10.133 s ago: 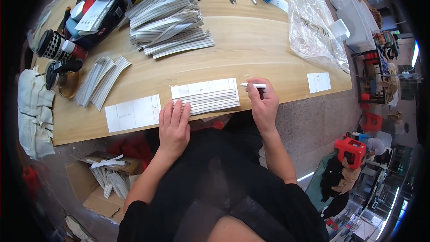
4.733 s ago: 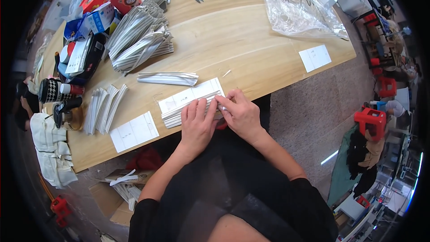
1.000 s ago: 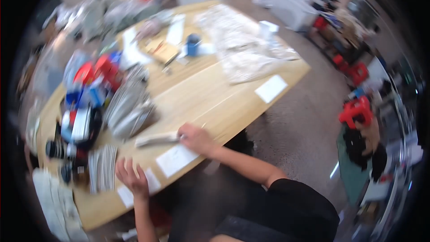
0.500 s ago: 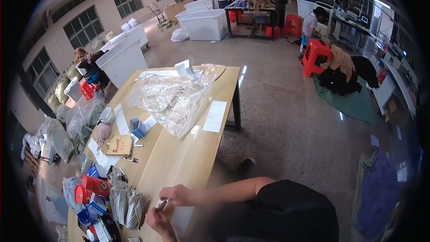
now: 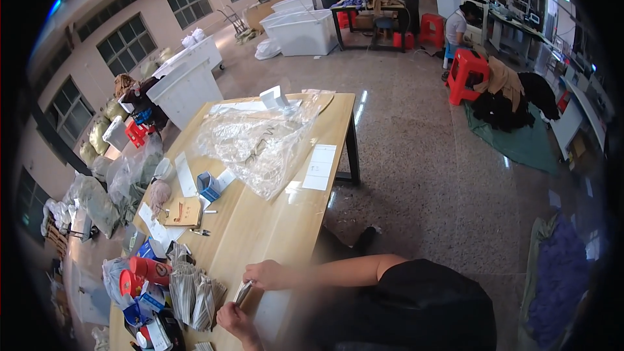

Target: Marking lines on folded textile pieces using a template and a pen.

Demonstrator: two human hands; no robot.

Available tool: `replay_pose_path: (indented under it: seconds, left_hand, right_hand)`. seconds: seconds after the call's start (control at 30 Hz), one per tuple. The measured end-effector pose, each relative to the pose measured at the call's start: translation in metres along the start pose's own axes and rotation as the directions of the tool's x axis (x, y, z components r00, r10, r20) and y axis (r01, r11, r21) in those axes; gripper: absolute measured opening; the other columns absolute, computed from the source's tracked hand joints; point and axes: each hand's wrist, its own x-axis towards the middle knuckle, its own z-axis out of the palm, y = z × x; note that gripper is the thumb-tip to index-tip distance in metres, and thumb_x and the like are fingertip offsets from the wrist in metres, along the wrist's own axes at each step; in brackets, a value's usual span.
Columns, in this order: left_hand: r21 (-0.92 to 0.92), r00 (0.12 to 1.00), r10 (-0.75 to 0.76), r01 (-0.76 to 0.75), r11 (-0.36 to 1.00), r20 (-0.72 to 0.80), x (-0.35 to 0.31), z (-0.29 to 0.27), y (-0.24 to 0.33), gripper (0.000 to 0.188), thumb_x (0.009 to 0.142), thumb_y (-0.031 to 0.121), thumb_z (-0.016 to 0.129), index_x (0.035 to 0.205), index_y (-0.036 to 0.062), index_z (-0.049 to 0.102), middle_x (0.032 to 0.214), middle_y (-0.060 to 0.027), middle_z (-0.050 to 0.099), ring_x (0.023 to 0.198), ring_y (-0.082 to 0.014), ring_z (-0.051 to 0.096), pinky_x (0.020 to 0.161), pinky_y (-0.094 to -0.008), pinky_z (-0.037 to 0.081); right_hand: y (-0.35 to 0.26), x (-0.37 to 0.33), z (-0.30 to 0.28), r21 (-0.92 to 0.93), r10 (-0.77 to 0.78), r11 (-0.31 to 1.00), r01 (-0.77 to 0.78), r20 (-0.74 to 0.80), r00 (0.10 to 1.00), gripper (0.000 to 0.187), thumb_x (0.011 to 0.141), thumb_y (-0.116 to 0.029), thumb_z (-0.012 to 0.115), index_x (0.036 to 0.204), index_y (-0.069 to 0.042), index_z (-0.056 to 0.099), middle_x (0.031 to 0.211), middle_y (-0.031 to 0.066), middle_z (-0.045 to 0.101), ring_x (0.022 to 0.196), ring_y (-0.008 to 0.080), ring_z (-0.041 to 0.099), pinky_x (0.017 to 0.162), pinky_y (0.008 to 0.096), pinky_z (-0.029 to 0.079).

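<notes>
My right hand and my left hand are close together over the near part of a wooden table. Between them runs a short, narrow grey-and-white strip, tilted, its upper end pinched by my right fingers. My left fingers are closed at its lower end. Its exact kind is too small to tell. Just left of my hands lie bundles of thin grey-and-white striped strips, which look similar. Beside these sit red canisters and a small blue-and-white box.
Farther up the table are a clear plastic bag, a white paper sheet, a blue box, a brown notebook and a pen. White bins and red stools stand beyond. Other people work at the back.
The view has shifted slightly, so the scene sits a little to the right. My hands have moved slightly apart, and more of the strip shows between them.
</notes>
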Motion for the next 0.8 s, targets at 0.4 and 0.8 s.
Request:
replay_pose_path:
  seconds: [0.4, 0.8]
  left_hand:
    - [-0.111, 0.962, 0.054, -0.087, 0.99, -0.268, -0.002, 0.024, 0.016, 0.024, 0.08, -0.007, 0.067, 0.102, 0.0024, 0.062, 0.102, -0.0144, 0.064, 0.092, -0.0348, 0.061, 0.081, -0.0433, 0.048]
    - [-0.115, 0.968, -0.001, -0.029, 0.993, -0.25, -0.009, 0.018, 0.003, 0.013, 0.086, -0.005, 0.062, 0.098, -0.0014, 0.066, 0.096, -0.0147, 0.066, 0.091, -0.0322, 0.061, 0.08, -0.0419, 0.049]
  right_hand:
    - [-0.027, 0.011, -0.004, 0.169, 0.013, 0.986, -0.013, 0.001, 1.0, 0.022, 0.085, -0.026, 0.07, 0.096, -0.007, 0.062, 0.081, 0.0139, 0.07, 0.079, 0.0358, 0.069, 0.07, 0.0452, 0.053]
    - [-0.023, 0.002, -0.008, 0.246, 0.035, 0.968, -0.044, 0.04, 0.999, 0.014, 0.086, -0.015, 0.065, 0.099, -0.01, 0.069, 0.089, 0.0117, 0.069, 0.085, 0.0305, 0.067, 0.076, 0.0403, 0.051]
